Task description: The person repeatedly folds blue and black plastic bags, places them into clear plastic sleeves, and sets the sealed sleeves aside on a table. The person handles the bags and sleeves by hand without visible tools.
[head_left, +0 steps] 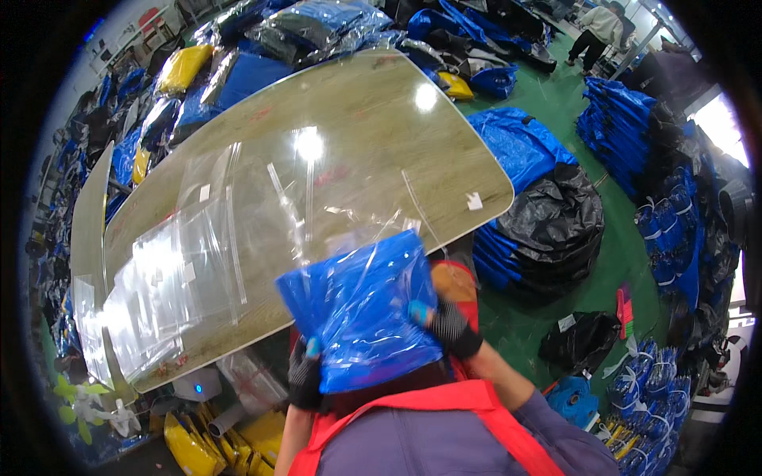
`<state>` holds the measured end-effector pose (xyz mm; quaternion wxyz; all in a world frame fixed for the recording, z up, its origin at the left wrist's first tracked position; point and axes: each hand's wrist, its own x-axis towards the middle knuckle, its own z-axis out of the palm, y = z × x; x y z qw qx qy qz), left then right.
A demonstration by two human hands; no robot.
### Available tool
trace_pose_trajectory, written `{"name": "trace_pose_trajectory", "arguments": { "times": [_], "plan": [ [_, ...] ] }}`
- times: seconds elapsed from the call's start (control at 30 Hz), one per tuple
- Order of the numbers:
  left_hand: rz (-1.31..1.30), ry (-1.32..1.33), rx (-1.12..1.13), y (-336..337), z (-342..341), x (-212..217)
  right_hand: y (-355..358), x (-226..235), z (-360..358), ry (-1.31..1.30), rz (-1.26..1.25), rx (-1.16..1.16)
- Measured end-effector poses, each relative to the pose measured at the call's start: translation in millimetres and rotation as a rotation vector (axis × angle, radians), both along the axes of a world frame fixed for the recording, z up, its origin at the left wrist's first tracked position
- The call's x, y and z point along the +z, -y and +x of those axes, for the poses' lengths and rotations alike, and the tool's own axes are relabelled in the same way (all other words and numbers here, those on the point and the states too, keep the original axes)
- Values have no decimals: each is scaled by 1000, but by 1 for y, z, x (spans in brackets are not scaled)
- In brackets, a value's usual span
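A folded blue sheet in a clear plastic bag [369, 309] is held in front of my body, tilted, its far edge over the near edge of the table. My left hand [305, 374], in a dark glove with light-blue fingertips, grips its lower left side. On the right side, my right hand [451, 324] in a matching glove holds the package with its fingers on the plastic. Parts of both hands are hidden by the package or blurred. Several flat clear plastic bags [210, 206] lie on the table just beyond.
The glossy table [373, 119] has a rounded right corner. Right of it stands a round stack of blue and black sheeting [548, 230]. Piles of wrapped packages [309, 32] lie beyond. Yellow packages [194, 444] sit below left. Tied blue bundles [647, 397] line the right. A person [601, 33] stands far off.
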<state>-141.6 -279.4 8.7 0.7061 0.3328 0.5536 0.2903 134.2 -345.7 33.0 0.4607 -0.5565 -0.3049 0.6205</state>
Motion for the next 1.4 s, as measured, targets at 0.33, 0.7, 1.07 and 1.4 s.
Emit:
{"name": "trace_pose_trajectory", "arguments": {
  "times": [0.33,0.7,1.07,1.4],
  "plan": [
    [112,191,-314,-22,-9,-8,-12,-10,14,-157,70,28],
    [80,113,-249,-25,-2,10,-5,-19,6,289,100,-22],
    [101,133,-142,-25,-9,19,-10,-9,-5,129,1,96],
    [-6,403,194,-21,-5,13,-23,7,-12,-5,108,124]
  ]
}}
